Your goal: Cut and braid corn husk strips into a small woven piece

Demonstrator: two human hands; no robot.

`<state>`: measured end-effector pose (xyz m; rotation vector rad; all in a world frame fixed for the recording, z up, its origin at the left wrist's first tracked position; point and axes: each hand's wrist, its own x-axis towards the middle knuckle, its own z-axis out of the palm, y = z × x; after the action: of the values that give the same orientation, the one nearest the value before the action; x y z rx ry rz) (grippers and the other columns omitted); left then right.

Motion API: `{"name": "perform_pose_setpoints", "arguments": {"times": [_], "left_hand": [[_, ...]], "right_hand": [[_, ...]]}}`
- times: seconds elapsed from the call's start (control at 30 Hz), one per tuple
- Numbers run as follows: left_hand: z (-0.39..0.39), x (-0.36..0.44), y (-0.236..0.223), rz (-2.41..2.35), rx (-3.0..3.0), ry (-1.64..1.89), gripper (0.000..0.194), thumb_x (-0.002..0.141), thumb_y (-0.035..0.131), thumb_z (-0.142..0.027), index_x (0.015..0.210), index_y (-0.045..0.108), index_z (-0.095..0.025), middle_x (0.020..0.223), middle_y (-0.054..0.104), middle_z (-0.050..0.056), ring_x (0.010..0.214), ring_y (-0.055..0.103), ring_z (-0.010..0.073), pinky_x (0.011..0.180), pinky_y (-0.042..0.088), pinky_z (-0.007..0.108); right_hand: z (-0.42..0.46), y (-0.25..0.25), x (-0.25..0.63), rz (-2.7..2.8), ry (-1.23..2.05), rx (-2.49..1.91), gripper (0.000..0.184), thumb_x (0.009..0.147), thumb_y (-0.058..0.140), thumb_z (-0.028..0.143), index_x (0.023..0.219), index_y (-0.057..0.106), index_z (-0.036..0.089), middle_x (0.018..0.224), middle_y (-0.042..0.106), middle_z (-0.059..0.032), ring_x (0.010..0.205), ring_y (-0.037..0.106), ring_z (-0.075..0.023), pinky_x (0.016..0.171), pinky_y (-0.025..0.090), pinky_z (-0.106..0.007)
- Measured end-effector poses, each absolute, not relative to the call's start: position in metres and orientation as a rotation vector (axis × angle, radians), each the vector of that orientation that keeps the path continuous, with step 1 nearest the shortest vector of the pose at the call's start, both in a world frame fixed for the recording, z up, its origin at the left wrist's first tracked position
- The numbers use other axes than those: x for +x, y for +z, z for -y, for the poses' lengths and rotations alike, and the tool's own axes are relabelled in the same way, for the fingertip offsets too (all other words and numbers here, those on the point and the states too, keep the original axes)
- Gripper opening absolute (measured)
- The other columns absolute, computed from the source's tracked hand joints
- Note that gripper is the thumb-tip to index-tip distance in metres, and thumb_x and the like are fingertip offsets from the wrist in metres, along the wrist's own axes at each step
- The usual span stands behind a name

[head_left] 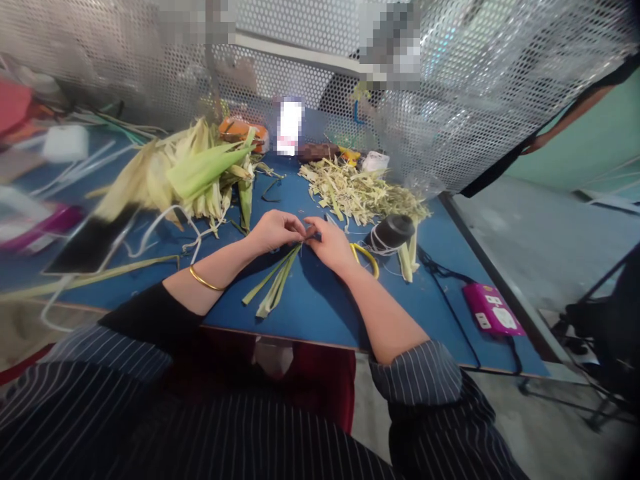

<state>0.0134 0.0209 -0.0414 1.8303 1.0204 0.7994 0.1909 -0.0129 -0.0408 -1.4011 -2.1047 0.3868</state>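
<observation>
Over the blue table my two hands meet, fingertips pinched close together. My left hand is closed at the top end of a small bundle of green corn husk strips, whose loose ends fan out toward the front edge. Closed opposite it, my right hand pinches at the same spot, where a thin pale thread seems to run; the fingers hide the exact grip. Just right of my right hand lie yellow-handled scissors, partly covered by it. A dark spool wound with white thread lies beyond them.
A heap of corn husks lies at the back left, shredded husk scraps at the back right. A black phone-like slab with a white cable is at left. A magenta power strip sits near the right edge. Perforated metal mesh stands behind.
</observation>
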Motion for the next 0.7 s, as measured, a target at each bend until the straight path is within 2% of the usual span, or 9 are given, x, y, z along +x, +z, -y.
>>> {"name": "perform_pose_setpoints", "arguments": {"times": [0.1,0.33,0.6,0.7], "left_hand": [[-0.018,0.013,-0.038,-1.043,1.939,0.814,0.018,0.065,0.064,-0.022,0.079,0.073,-0.015,0.074,0.072,0.003,0.068,0.063,0.0144,0.064,0.046,0.023],[-0.012,0.018,-0.036,-1.193,2.243,0.827,0.024,0.071,0.057,-0.021,0.089,0.074,-0.018,0.079,0.072,0.002,0.069,0.062,0.0146,0.064,0.043,0.023],[-0.005,0.02,-0.037,-1.416,2.519,0.752,0.024,0.079,0.053,-0.027,0.088,0.074,-0.023,0.081,0.073,0.003,0.075,0.063,0.0192,0.063,0.037,0.028],[-0.003,0.02,-0.035,-1.437,2.607,0.758,0.024,0.083,0.05,-0.031,0.09,0.072,-0.023,0.086,0.073,0.004,0.081,0.063,0.0196,0.065,0.036,0.028]], "right_hand": [[0.015,-0.038,0.191,2.073,0.433,-1.426,0.044,0.073,0.057,0.007,0.116,0.057,0.018,0.093,0.073,-0.0044,0.095,0.064,-0.0222,0.09,0.044,-0.038],[0.017,-0.034,0.189,2.045,0.48,-1.421,0.04,0.074,0.058,0.008,0.113,0.057,0.02,0.089,0.074,-0.0021,0.092,0.066,-0.021,0.088,0.044,-0.036],[0.018,-0.034,0.189,2.006,0.51,-1.364,0.041,0.074,0.059,0.009,0.114,0.057,0.017,0.087,0.073,-0.0024,0.093,0.065,-0.019,0.091,0.042,-0.033],[0.015,-0.038,0.191,1.945,0.522,-1.394,0.03,0.077,0.058,0.016,0.108,0.061,0.018,0.087,0.072,-0.0035,0.085,0.065,-0.0177,0.083,0.045,-0.032]]}}
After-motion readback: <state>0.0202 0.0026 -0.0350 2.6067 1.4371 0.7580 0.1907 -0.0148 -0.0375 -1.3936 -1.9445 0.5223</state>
